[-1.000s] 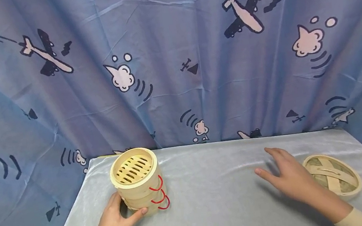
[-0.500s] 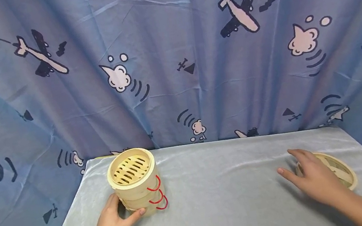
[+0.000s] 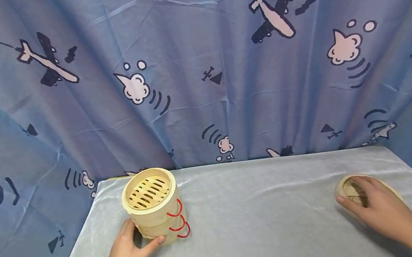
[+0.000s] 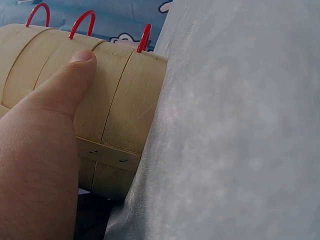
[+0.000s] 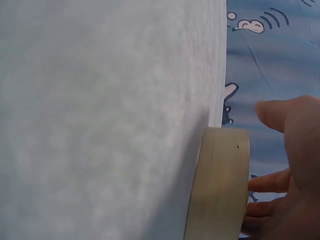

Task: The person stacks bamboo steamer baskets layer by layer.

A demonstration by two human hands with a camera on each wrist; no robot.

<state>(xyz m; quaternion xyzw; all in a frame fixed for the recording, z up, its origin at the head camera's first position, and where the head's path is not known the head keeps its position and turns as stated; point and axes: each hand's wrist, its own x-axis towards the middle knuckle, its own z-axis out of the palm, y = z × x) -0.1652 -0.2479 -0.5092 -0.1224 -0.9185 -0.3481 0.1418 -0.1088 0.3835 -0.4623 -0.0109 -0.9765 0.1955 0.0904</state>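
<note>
On the left of the cloth stands a stacked bamboo steamer with a slatted top tier and three red loops on its side. My left hand grips its lower part, the thumb lying along the bamboo wall in the left wrist view. At the right lies a round bamboo lid, partly hidden under my right hand. That hand's fingers reach over the lid's top. In the right wrist view the thumb is held away from the lid and the fingers are extended at its upper face.
A grey velvety cloth covers the table between steamer and lid. Behind the table's back edge hangs a blue curtain printed with planes and clouds, which also runs along both sides.
My right hand has moved right, from beside the lid to over it. The left hand keeps its hold on the steamer, which has stayed in place. The view has shifted slightly.
</note>
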